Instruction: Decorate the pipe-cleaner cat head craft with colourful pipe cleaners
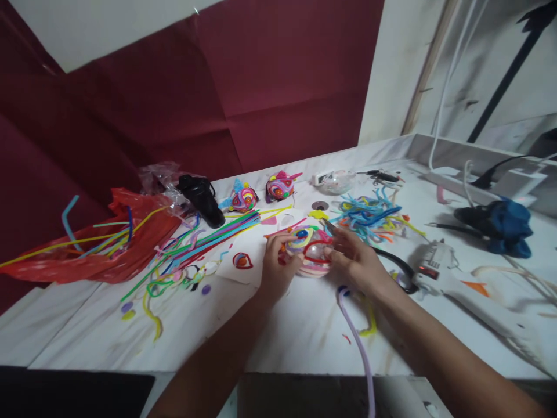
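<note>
A round, clear ball wrapped in coloured pipe cleaners sits low over the white table between my hands. My left hand closes on its left side, fingers and thumb around a yellow and lilac part with a blue dot. My right hand touches the ball's right side with its fingers bent, and the dark, pointed tip of a tool shows at its fingertips. A lilac pipe cleaner hangs over the table's front edge below my right hand. A red teardrop coil lies on white paper to the left.
Two decorated balls stand at the back. Pipe cleaners lie piled behind my right hand, others beside a red bag. A black bottle is at back left. A glue gun and cables occupy the right.
</note>
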A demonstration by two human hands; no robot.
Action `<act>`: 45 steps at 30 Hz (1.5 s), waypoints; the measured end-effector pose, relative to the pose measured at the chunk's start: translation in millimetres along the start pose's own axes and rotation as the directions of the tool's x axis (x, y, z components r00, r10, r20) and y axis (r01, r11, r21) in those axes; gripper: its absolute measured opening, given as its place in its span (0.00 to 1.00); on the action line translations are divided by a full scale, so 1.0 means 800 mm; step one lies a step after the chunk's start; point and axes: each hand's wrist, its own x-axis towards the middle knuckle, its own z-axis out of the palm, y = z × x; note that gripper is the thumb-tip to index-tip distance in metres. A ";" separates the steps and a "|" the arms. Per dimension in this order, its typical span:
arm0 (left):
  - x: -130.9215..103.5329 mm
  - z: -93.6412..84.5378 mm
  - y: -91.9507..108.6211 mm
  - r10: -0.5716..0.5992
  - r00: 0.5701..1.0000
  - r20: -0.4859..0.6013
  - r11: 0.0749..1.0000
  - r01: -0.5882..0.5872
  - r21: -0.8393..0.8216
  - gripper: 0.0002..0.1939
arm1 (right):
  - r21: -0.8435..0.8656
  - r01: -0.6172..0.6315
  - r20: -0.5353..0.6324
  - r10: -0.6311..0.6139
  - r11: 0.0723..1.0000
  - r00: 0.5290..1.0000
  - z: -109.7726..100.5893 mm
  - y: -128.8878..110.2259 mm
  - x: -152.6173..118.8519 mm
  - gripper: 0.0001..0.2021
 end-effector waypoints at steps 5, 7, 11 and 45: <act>-0.002 -0.006 -0.007 -0.076 0.995 0.060 0.993 0.081 -0.081 0.16 | 0.024 0.010 -0.022 -0.010 1.000 1.000 0.002 -0.001 -0.008 0.40; -0.001 -0.008 -0.007 -0.093 0.992 0.080 0.990 0.101 -0.099 0.17 | 0.009 0.030 -0.026 -0.030 0.999 0.999 0.002 -0.001 -0.011 0.38; -0.001 -0.010 -0.005 -0.111 0.989 0.093 0.986 0.122 -0.114 0.17 | -0.021 0.055 -0.033 -0.055 0.998 0.998 0.000 -0.006 -0.015 0.36; 0.007 -0.037 0.032 -0.025 0.979 0.200 0.948 -0.040 0.316 0.18 | -0.146 0.092 -0.045 -0.100 0.985 0.994 0.001 -0.018 -0.027 0.40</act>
